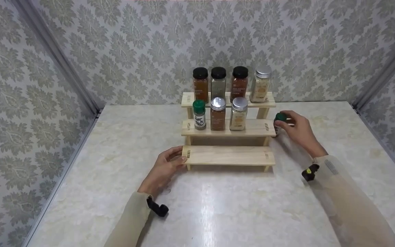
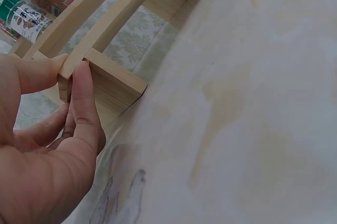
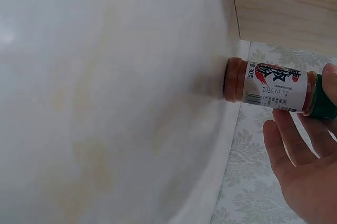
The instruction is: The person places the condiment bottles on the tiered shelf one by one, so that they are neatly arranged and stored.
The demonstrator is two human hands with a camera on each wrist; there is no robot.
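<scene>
My left hand (image 1: 159,169) pinches the left end of the lowest shelf of a three-tier wooden rack (image 1: 230,156). In the left wrist view, thumb and fingers of that hand (image 2: 58,166) grip the board's corner. To the right of the middle shelf, my right hand (image 1: 298,130) holds a small spice jar (image 3: 274,87) by its green cap (image 1: 280,117). That jar has a white label and red-brown contents. It looks upright beside the rack, its base at or near the tabletop; whether it touches is unclear.
On the top shelf stand three black-lidded jars (image 1: 240,84) and a silver-lidded jar (image 1: 261,85). The middle shelf bears a green-capped jar (image 1: 199,115) and two silver-lidded jars (image 1: 238,115). Patterned wall panels (image 1: 163,51) surround the marbled table (image 1: 122,137).
</scene>
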